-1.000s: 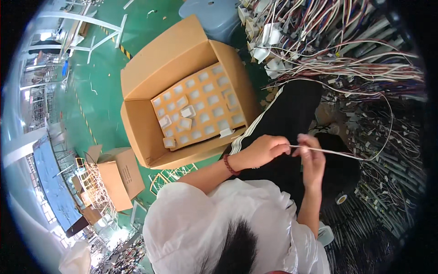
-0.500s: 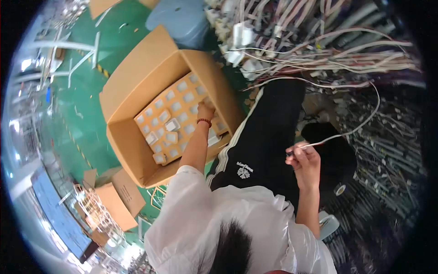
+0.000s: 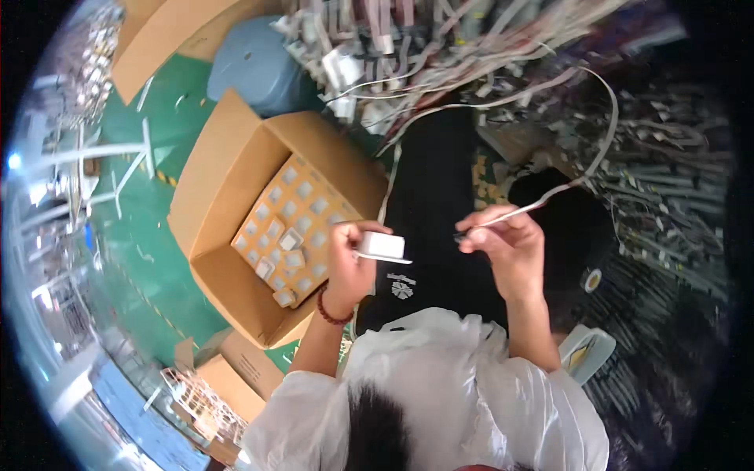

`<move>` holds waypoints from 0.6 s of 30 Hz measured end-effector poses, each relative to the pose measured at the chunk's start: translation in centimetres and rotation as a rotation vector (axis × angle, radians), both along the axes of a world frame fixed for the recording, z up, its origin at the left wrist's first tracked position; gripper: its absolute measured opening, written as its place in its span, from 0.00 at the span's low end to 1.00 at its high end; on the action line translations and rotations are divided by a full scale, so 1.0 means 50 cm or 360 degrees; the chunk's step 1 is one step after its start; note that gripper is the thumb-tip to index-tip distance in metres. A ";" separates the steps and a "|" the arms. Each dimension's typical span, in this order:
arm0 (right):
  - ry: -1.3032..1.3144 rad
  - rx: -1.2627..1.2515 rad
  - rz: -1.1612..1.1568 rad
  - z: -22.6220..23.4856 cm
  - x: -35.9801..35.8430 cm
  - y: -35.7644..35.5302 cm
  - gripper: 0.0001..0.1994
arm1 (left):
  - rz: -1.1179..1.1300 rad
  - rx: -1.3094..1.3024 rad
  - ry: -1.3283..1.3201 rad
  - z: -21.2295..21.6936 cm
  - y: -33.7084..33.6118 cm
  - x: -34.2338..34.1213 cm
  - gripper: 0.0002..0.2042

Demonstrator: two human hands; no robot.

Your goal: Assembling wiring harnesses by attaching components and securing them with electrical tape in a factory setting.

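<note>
While gripped at one end by the left hand [image 3: 345, 267]: white box-shaped plastic housing [image 3: 382, 245], flat flange downward, above the lap; best steadied by the edges without covering the long face.
Right hand [image 3: 514, 247]: pinching the end of a thin white cable [image 3: 542, 202], small dark tip [image 3: 461, 236] poking out; grip close behind for a firm aim.
Gap: housing and tip apart, at about one height; approach slowly and square.
Cable slack: looping up toward the wire bundles [image 3: 503, 47]; leave loose, clear of snags.
Lap: black trousers [image 3: 440, 173] beneath.
Carton [image 3: 224, 286]: open, left of the legs, white-celled tan tray inside, loose pieces [image 3: 291, 239] on top.
</note>
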State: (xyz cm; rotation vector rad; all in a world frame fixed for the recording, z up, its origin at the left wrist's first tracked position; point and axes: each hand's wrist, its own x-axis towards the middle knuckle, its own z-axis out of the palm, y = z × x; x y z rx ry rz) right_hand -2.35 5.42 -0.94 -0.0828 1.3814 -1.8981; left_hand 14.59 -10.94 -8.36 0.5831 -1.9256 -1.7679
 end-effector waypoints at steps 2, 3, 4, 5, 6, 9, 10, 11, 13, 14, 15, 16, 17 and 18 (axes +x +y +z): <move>0.0035 -0.0136 -0.0009 0.029 0.008 -0.007 0.09 | -0.0132 -0.0056 0.0014 0.039 0.039 -0.052 0.14; 0.0162 -0.0238 0.0015 0.040 0.010 -0.003 0.09 | -0.0271 -0.0242 0.0073 0.041 0.047 -0.068 0.22; 0.0223 -0.0200 -0.0049 0.048 0.011 0.014 0.09 | -0.0303 0.0302 -0.0035 0.060 0.066 -0.089 0.25; 0.0277 -0.0169 -0.0106 0.053 0.010 0.031 0.08 | -0.0327 0.0834 -0.0171 0.086 0.083 -0.109 0.27; 0.0322 -0.0141 -0.0205 0.056 0.010 0.051 0.07 | -0.0456 0.1124 -0.0195 0.095 0.096 -0.127 0.27; 0.0493 0.0003 -0.0473 0.045 0.018 0.108 0.08 | -0.0584 0.1504 -0.0186 0.092 0.137 -0.162 0.25; 0.0498 0.0003 -0.0511 0.035 0.026 0.120 0.08 | -0.0621 0.1497 -0.0199 0.088 0.145 -0.174 0.25; 0.0344 -0.0015 -0.0580 0.026 0.034 0.130 0.08 | -0.0630 0.1359 -0.0229 0.083 0.154 -0.184 0.25; 0.0077 -0.0090 -0.0684 0.007 0.041 0.145 0.07 | -0.0729 0.1098 -0.0214 0.088 0.172 -0.209 0.27; 0.0013 -0.0113 -0.0752 -0.001 0.041 0.151 0.06 | -0.0765 0.1086 -0.0222 0.091 0.181 -0.215 0.27; -0.0051 -0.0139 -0.0818 -0.004 0.040 0.157 0.06 | -0.0798 0.0977 -0.0168 0.094 0.190 -0.217 0.26; -0.0016 -0.0116 -0.0851 -0.005 0.036 0.163 0.06 | -0.0828 0.0868 -0.0113 0.095 0.198 -0.217 0.26; -0.0013 -0.0127 -0.0881 -0.007 0.030 0.168 0.06 | -0.0902 0.0872 -0.0150 0.082 0.196 -0.206 0.27; -0.0003 -0.0189 -0.0843 -0.008 0.024 0.173 0.06 | -0.0955 0.0650 -0.0121 0.071 0.192 -0.199 0.28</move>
